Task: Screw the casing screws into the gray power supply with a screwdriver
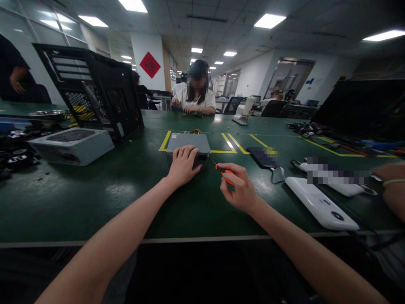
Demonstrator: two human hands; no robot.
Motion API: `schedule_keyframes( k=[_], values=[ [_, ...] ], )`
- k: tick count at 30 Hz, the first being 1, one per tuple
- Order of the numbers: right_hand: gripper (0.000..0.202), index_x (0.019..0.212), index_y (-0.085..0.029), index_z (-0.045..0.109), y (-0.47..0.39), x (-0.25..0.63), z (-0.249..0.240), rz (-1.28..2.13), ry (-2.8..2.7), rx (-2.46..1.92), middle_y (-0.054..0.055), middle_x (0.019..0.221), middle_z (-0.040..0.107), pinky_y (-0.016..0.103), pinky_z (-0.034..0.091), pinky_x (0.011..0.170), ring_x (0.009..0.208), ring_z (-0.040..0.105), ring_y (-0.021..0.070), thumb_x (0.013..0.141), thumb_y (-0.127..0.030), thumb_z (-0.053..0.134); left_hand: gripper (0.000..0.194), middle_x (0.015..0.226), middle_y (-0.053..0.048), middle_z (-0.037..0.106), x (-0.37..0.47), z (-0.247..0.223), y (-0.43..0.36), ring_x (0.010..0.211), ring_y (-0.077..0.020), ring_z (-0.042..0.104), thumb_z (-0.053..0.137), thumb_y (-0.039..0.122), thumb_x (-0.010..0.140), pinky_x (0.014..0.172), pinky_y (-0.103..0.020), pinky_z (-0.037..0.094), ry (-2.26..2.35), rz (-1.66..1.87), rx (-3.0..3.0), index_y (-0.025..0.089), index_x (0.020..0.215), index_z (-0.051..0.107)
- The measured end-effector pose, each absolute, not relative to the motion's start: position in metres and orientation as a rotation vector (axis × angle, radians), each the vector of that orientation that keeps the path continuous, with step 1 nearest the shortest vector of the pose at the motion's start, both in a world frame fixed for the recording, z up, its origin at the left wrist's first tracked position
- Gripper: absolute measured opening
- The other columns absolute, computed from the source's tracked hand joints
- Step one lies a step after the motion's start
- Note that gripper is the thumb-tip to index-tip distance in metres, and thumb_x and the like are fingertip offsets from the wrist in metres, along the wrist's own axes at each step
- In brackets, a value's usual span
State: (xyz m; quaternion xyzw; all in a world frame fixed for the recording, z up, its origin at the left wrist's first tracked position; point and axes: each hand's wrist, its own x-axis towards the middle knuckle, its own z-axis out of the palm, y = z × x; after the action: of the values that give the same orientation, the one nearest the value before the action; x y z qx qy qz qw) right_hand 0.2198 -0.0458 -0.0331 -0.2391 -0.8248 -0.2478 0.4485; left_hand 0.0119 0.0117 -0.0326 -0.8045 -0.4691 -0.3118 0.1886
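A grey metal computer power supply unit [190,142] sits on the green table in front of me, with a small white label on its top and coloured wires behind it. My left hand [183,164] holds it from the near left side, fingers over the top edge and thumb low along the front. In my right hand [238,188] is an orange and black screwdriver [225,171], pinched by the handle. Its thin shaft points left toward the unit's right front corner. Whether the tip touches a screw is too small to tell.
At left stand an open black computer case [95,88] and another power supply unit [74,145]. A dark phone [262,157] and a white device [321,202] lie at right. Another person's hand [394,181] reaches in there. A person [198,90] sits opposite.
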Motion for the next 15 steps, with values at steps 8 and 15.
schedule_keyframes(
  k=[8,15],
  values=[
    [0.039,0.110,-0.024,0.041,-0.044,0.219,-0.032,-0.590,-2.003,-0.576,0.010,0.113,0.053,0.035,0.053,0.079,0.104,0.055,0.0199,0.077,-0.007,0.053,0.044,0.125,-0.011,0.048,0.018,-0.032,0.012,0.117,-0.0272,0.040,0.054,0.035,0.079,0.098,-0.043,0.025,-1.382,-0.937,-2.213,0.017,0.118,0.045],
    [0.038,0.108,-0.025,0.043,-0.046,0.218,-0.032,-0.613,-2.066,-0.538,0.008,0.111,0.053,0.036,0.053,0.078,0.103,0.055,0.0198,0.077,-0.006,0.052,0.042,0.121,-0.012,0.049,0.028,-0.031,0.013,0.114,-0.0286,0.040,0.056,0.039,0.077,0.097,-0.045,0.025,-1.477,-0.986,-2.150,0.018,0.113,0.046]
  ],
)
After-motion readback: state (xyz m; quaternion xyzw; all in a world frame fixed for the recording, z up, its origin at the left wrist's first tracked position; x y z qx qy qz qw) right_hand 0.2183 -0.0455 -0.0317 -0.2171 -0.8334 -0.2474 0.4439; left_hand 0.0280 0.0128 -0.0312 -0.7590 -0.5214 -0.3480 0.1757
